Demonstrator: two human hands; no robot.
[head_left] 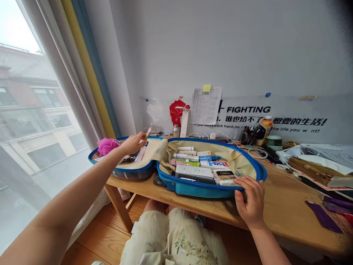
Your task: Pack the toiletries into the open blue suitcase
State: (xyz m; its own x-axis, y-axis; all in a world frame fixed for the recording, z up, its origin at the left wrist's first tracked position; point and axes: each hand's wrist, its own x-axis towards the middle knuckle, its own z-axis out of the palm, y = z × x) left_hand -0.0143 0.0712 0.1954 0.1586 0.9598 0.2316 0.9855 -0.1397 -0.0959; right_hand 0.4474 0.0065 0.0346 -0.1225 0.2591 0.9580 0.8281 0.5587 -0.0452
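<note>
A blue suitcase [209,192] lies open on the desk, both halves facing up. My left hand [134,143] is raised over the left half, its fingers closed on a slim pink-and-green item [148,133] whose kind I cannot make out. My right hand [251,198] grips the front right rim, fingers over the edge and thumb outside. Near it is a pack of cotton swabs [225,177], beside a white box [194,171]. Behind them are a toothpaste box [213,164], a blue tube [209,158] and several other tubes. A pink bath puff [107,146] sits in the left half.
Right of the suitcase, the wooden desk [278,198] bears cables, a brown pouch [311,170] and purple packets [324,216]. An orange bottle [264,130] and a round jar [274,142] stand near the wall. A window and curtain [66,70] are at left.
</note>
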